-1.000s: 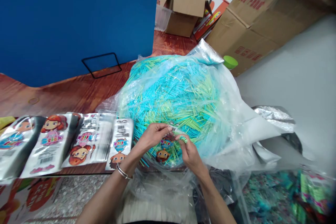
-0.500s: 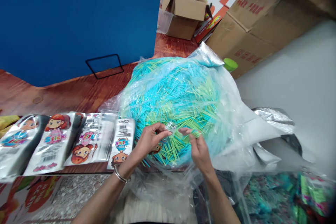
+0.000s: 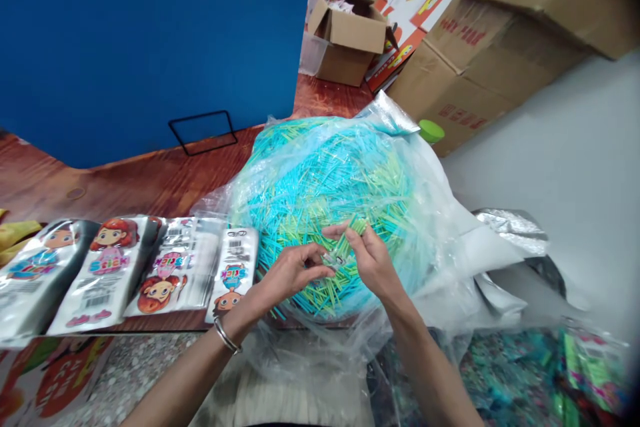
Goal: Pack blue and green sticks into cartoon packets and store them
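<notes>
A big clear plastic bag [image 3: 425,167] heaped with thin blue and green sticks [image 3: 325,180] lies before me. Over its near side my left hand [image 3: 290,275] pinches the top of a small clear printed pouch [image 3: 334,259]. My right hand [image 3: 370,257] is closed on a small bundle of green sticks [image 3: 358,225] just above the pouch mouth. The two hands nearly touch. A metal bangle [image 3: 226,335] circles my left wrist.
A row of printed cartoon pouches [image 3: 125,267] lies on the wooden table [image 3: 130,177] at left. A blue wall panel [image 3: 150,40] stands behind. Cardboard boxes [image 3: 480,60] stack at the back right, with a green lid [image 3: 428,131]. Silver foil bags [image 3: 520,227] and filled packets [image 3: 550,367] lie at right.
The pouch has turned edge-on in my left hand. My right hand has risen from beside the pouch to above its mouth with a bundle of green sticks. The view has tilted slightly.
</notes>
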Motion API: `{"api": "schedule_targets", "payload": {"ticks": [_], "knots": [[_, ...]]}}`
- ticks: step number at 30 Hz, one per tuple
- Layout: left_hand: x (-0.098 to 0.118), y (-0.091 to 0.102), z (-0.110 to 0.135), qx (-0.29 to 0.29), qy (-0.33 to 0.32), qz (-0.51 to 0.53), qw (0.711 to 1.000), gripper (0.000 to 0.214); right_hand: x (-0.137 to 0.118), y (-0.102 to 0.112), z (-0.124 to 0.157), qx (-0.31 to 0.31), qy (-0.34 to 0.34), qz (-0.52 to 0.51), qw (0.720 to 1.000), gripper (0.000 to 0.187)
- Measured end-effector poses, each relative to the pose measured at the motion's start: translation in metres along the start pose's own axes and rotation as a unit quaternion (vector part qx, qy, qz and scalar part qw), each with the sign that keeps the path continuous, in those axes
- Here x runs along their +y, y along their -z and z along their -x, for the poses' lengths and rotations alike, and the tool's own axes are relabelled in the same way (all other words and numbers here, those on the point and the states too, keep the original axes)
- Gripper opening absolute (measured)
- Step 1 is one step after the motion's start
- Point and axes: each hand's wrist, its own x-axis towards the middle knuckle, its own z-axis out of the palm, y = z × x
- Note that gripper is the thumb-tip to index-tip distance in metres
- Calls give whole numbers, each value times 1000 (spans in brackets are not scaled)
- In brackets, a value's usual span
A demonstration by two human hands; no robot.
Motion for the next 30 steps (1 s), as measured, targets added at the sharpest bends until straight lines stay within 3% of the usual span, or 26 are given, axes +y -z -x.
{"api": "schedule_targets", "payload": {"ticks": [3, 7, 12, 16, 21, 26, 30], "knots": [[2, 0, 0, -14, 29, 73, 997, 22, 3, -7, -5, 12, -43, -138, 989, 20], [2, 1, 0, -26, 41, 147, 988, 19, 5, -14, -10, 53, -119, -305, 943, 20], [-2, -2, 0, -6, 51, 233, 971, 24, 9, -18, -7, 109, -191, -372, 902, 28], [-7, -9, 0, 11, 63, 285, 956, 28, 13, -17, -3, 147, -187, -398, 886, 31], [-14, -13, 1, 33, 58, 279, 958, 30, 12, -15, 1, 165, -155, -370, 901, 28], [-15, -9, 3, 34, 23, 176, 984, 25, 17, -13, 2, 174, -154, -335, 913, 28], [-14, -7, 4, 21, 27, 123, 992, 26, 21, -13, 5, 185, -114, -214, 952, 24]]}}
